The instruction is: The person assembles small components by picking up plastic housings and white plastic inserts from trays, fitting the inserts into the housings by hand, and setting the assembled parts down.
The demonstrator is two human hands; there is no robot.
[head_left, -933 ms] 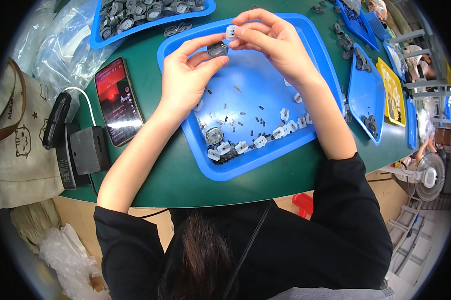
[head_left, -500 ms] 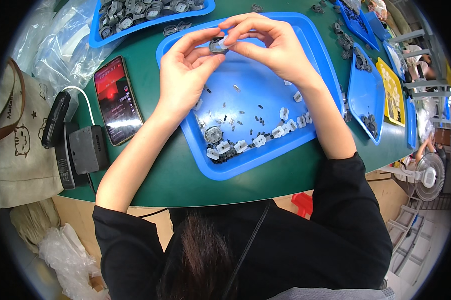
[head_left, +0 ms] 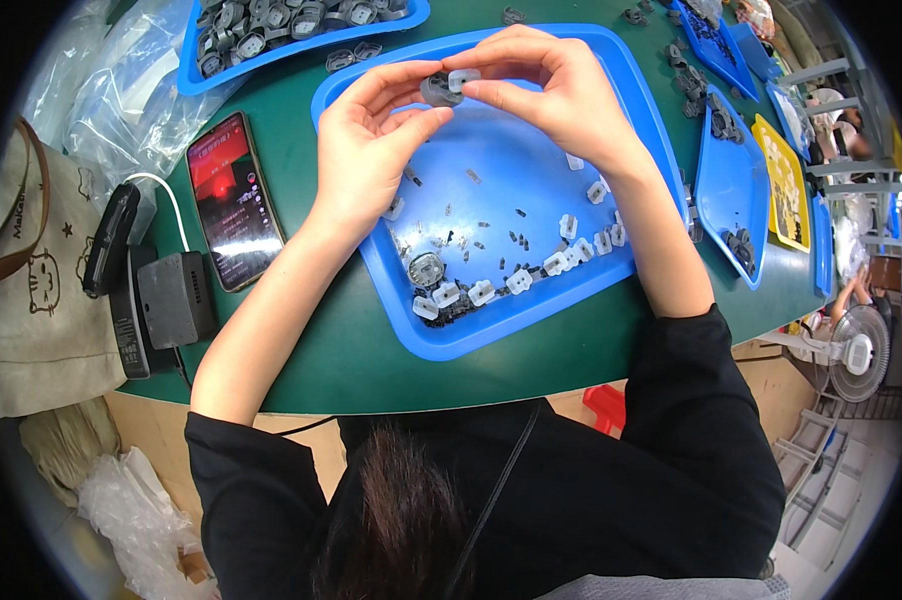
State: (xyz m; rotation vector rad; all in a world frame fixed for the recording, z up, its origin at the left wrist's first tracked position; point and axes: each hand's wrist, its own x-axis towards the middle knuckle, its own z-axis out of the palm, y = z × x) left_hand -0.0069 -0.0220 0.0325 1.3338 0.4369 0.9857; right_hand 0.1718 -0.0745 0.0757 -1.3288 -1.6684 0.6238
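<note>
Over the far part of a blue tray (head_left: 431, 343), my left hand (head_left: 371, 125) pinches a dark grey oval plastic housing (head_left: 439, 90) between thumb and fingers. My right hand (head_left: 556, 90) grips a small whitish translucent plastic piece (head_left: 463, 79) right beside the housing. Whether the two parts touch is hard to make out. Several more translucent pieces (head_left: 519, 281) lie along the tray's near and right sides. Tiny black parts (head_left: 456, 315) are heaped in its near left corner and scattered over its floor. Another grey housing (head_left: 426, 268) rests by that corner.
A blue tray of grey housings (head_left: 271, 40) stands far left. A lit phone (head_left: 233, 200), a dark grey box (head_left: 178, 297) and a canvas bag (head_left: 41, 270) lie left. Blue trays (head_left: 731, 200) and a yellow tray (head_left: 783, 185) line the right, with a fan (head_left: 859, 355) beyond.
The translucent piece has shifted slightly right, away from the housing, and shows more fully between my right fingers. The housing has tilted a little in my left hand.
</note>
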